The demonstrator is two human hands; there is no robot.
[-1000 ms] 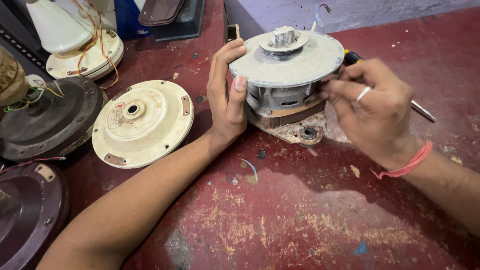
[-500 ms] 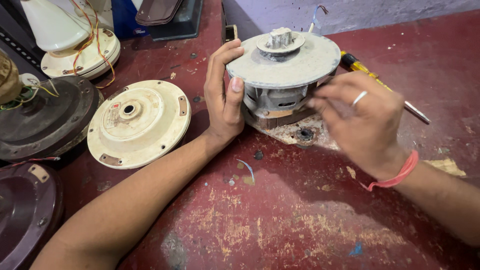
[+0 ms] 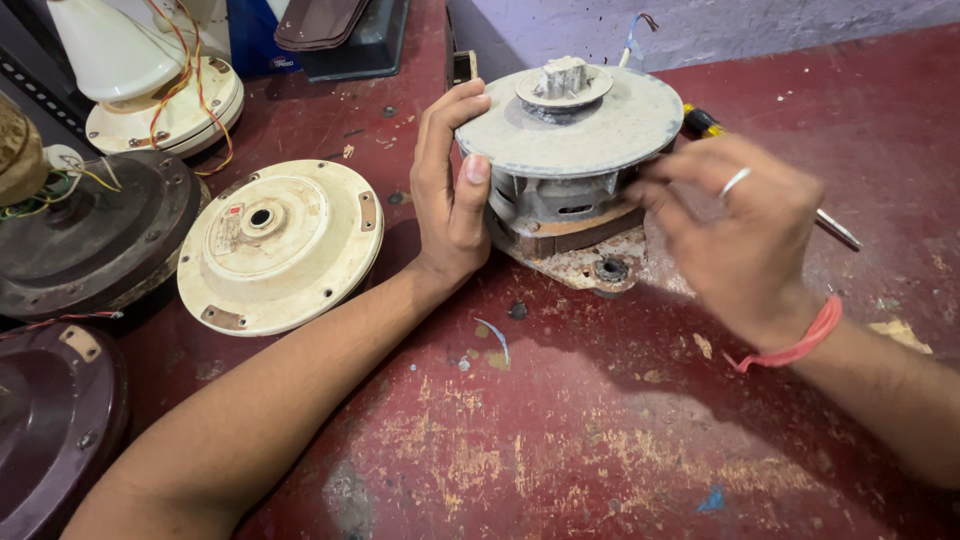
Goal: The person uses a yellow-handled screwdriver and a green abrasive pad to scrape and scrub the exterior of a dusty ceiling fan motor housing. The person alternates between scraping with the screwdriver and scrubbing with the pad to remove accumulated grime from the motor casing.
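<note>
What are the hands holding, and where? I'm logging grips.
The grey fan motor: left hand grips its top disc's left rim; right hand, blurred, touches its right side.

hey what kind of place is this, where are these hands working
Probably a ceiling fan repair workshop. The left hand and right hand steady a grey fan motor on a worn, paint-chipped red workbench, with a cream fan motor cover and a wired dark fan motor housing nearby.

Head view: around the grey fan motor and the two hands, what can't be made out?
- Right hand: fingertips motion-blurred; grip unclear.
- Screwdriver: middle hidden behind that hand.
- Fan motor: far side hidden by its top disc.
- Left hand: fingers behind the motor rim unseen.
- Dark cover: cut off by the left edge.
</note>
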